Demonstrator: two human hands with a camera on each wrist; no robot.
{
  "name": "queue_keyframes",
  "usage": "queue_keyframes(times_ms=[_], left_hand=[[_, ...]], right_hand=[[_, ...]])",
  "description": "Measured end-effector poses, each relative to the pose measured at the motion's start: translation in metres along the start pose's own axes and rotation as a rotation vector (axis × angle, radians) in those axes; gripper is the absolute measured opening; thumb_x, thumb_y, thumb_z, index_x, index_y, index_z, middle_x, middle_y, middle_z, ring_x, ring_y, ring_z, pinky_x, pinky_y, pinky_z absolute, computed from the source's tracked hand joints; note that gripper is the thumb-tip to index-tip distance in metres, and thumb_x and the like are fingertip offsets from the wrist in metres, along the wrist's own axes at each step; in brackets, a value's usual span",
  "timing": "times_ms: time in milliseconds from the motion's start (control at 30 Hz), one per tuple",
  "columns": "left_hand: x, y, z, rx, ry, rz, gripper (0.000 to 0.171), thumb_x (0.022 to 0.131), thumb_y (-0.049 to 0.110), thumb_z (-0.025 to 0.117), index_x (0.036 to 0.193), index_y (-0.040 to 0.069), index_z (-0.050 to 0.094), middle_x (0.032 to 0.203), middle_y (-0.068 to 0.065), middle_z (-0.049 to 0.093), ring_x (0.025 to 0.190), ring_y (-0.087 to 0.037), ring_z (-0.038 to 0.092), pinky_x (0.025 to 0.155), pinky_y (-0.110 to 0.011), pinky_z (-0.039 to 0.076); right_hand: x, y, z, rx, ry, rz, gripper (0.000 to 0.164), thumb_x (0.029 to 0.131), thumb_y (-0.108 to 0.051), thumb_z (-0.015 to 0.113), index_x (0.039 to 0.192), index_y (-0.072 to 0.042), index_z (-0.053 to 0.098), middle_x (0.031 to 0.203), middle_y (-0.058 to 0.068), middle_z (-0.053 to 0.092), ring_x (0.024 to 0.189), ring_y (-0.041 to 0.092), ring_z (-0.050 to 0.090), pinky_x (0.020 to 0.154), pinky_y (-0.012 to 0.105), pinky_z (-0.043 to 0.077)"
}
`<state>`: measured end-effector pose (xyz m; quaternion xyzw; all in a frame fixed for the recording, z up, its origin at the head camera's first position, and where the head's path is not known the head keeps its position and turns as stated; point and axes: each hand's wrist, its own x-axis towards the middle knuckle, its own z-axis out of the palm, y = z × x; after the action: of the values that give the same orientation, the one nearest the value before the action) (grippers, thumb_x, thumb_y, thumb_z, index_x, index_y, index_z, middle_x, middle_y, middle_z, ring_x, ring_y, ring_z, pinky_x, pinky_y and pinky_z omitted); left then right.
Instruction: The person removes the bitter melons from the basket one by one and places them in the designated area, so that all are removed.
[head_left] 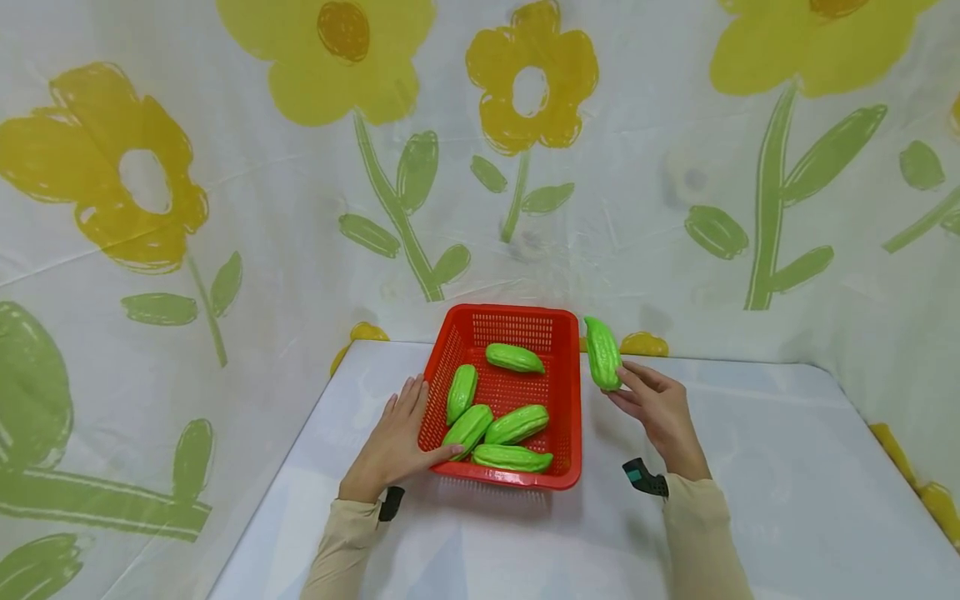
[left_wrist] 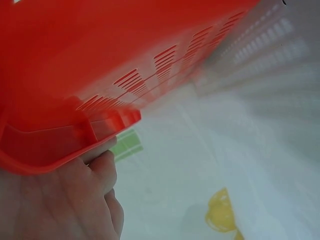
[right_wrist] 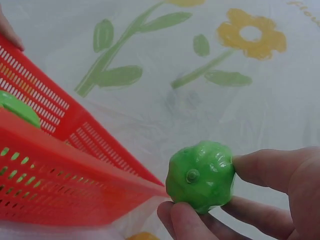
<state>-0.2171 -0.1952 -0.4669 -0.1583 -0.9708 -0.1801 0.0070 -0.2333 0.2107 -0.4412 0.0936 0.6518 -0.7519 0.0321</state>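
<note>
A red plastic basket with slotted walls holds several bright green bitter melons, most of them gathered at its near end. My left hand grips the basket's left rim near the front corner, thumb over the edge and fingers along the outside; the left wrist view shows fingers below the rim. Just right of the basket, my right hand pinches one more bitter melon by its lower end. Its pointed tip is up and tilts left in the head view. In the right wrist view this melon appears end-on, between thumb and fingers.
The basket stands on a white table. A pale cloth printed with yellow flowers hangs behind and to the left. Each wrist wears a small black strap device.
</note>
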Motion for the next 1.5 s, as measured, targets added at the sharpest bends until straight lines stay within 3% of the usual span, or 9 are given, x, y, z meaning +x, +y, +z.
queue_keyframes(times_ms=[300,800,1167,1500], left_hand=[[0.0,-0.001,-0.001,-0.002,0.004,0.007,0.122,0.083,0.077,0.062,0.164,-0.002,0.015,0.175,-0.018,0.011,0.164,-0.036,0.008,0.131,-0.059,0.015],[0.001,-0.002,0.001,-0.003,0.003,0.013,0.123,0.082,0.078,0.062,0.164,-0.002,0.015,0.175,-0.017,0.01,0.164,-0.035,0.008,0.132,-0.058,0.014],[0.002,-0.002,-0.002,0.003,-0.014,0.004,0.124,0.082,0.078,0.062,0.164,-0.001,0.013,0.175,-0.017,0.008,0.164,-0.035,0.007,0.132,-0.058,0.013],[0.001,-0.003,0.0,0.002,-0.014,0.001,0.124,0.082,0.079,0.062,0.164,-0.001,0.015,0.175,-0.017,0.01,0.164,-0.035,0.007,0.132,-0.058,0.014]], right_hand=[[-0.004,0.012,-0.004,-0.017,0.063,-0.003,0.069,0.099,-0.036,0.069,0.153,0.001,0.046,0.117,-0.005,0.063,0.09,0.004,0.076,0.088,0.024,0.061],[-0.008,0.028,-0.007,-0.008,0.144,-0.042,0.063,0.099,-0.033,0.07,0.147,0.003,0.052,0.104,-0.012,0.067,0.085,0.003,0.076,0.085,0.026,0.062],[0.0,0.04,-0.005,-0.069,0.189,0.0,0.06,0.101,-0.034,0.068,0.147,0.002,0.053,0.125,0.008,0.063,0.084,0.001,0.075,0.087,0.026,0.062],[0.006,0.057,-0.009,-0.052,0.192,0.036,0.06,0.1,-0.028,0.07,0.146,0.006,0.052,0.107,-0.002,0.066,0.079,0.003,0.075,0.084,0.028,0.063]])
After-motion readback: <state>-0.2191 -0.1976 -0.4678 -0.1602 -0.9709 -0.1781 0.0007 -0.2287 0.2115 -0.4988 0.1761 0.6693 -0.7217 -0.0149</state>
